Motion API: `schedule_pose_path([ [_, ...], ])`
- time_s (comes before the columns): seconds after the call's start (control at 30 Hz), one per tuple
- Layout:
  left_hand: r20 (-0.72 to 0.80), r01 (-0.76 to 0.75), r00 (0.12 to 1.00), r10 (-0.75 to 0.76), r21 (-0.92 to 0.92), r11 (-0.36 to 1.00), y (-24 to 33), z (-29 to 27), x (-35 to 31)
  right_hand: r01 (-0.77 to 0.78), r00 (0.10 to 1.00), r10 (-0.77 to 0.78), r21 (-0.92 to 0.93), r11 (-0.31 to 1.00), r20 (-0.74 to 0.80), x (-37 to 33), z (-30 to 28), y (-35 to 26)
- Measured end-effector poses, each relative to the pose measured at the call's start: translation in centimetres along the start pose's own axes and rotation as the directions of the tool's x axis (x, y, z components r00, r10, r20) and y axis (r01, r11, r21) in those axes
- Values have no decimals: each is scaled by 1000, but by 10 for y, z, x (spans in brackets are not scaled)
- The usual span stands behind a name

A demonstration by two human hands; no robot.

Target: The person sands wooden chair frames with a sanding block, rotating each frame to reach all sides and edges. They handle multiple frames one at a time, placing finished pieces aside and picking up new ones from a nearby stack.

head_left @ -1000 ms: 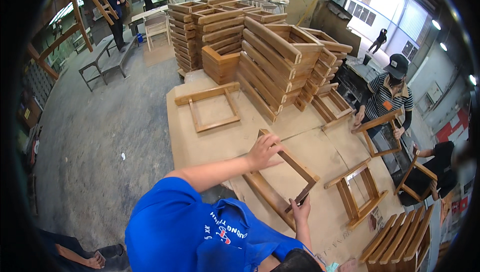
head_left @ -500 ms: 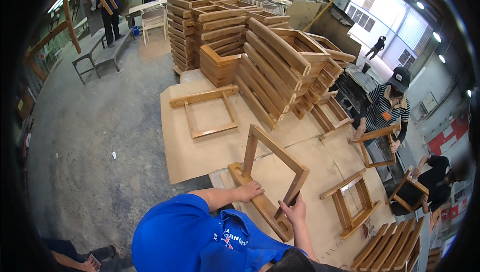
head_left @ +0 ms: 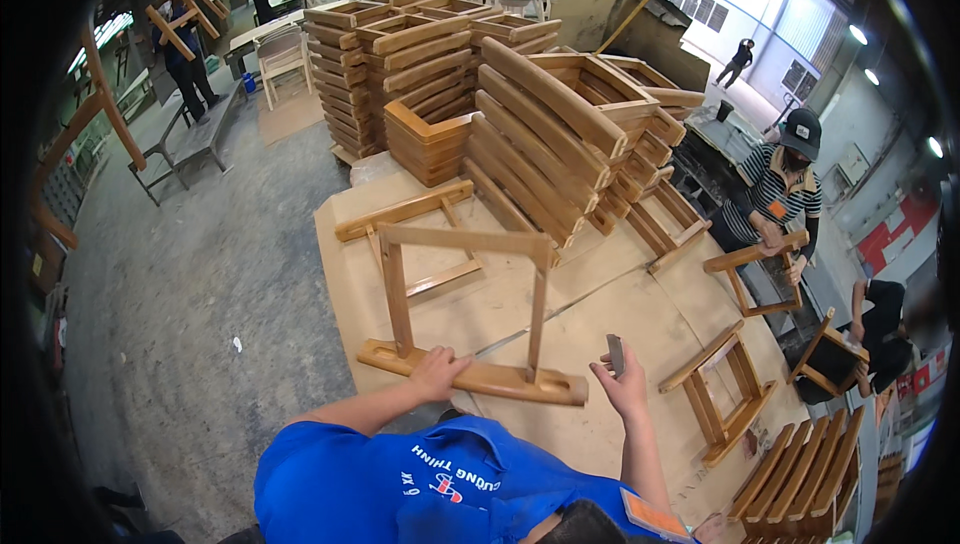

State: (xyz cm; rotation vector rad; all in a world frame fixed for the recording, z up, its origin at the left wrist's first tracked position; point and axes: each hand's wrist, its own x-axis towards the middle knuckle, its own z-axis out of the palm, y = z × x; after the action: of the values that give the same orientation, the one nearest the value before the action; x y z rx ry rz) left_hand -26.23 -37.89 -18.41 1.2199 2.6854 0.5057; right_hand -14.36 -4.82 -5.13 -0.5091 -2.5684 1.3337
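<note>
A varnished wooden chair frame point(head_left: 470, 237) stands upright in front of me, its thick slotted bottom rail toward my body. My left hand point(head_left: 438, 374) is closed over the left middle part of that rail. Held up to the right of the frame, apart from it, my right hand point(head_left: 627, 390) grips a small flat grey pad point(head_left: 615, 352) between thumb and fingers. Its exact kind I cannot make out. Behind my frame, another wooden frame point(head_left: 400, 212) lies flat on the brown cardboard point(head_left: 580, 344) that covers the work surface.
Tall stacks of wooden frames point(head_left: 545, 139) rise at the back. Another frame point(head_left: 720, 399) lies to the right, near a slatted wooden piece point(head_left: 800, 474). Two co-workers handle frames at the right, one in a striped shirt point(head_left: 780, 184). Grey floor point(head_left: 230, 274) stretches to the left.
The chair frame has turned and shifted left, its bottom rail now lying more crosswise. My left hand moved left with it. My right hand has come away from the frame, showing the grey pad.
</note>
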Motion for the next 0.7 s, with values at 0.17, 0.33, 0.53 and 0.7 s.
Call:
schedule_pose_path([
  [0.17,123,226,968,-220,-38,973,-51,-20,7,-53,993,55,-31,998,105,-10,25,28],
  [0.33,255,371,901,-351,-34,928,-100,-21,50,-155,973,175,-133,979,150,-35,53,56],
  [0.53,306,428,868,-391,-61,902,-145,-12,112,-276,931,330,-290,916,156,-64,60,86],
  [0.7,311,459,848,-429,-27,888,-166,-2,138,-432,862,498,-368,823,100,-99,55,117],
])
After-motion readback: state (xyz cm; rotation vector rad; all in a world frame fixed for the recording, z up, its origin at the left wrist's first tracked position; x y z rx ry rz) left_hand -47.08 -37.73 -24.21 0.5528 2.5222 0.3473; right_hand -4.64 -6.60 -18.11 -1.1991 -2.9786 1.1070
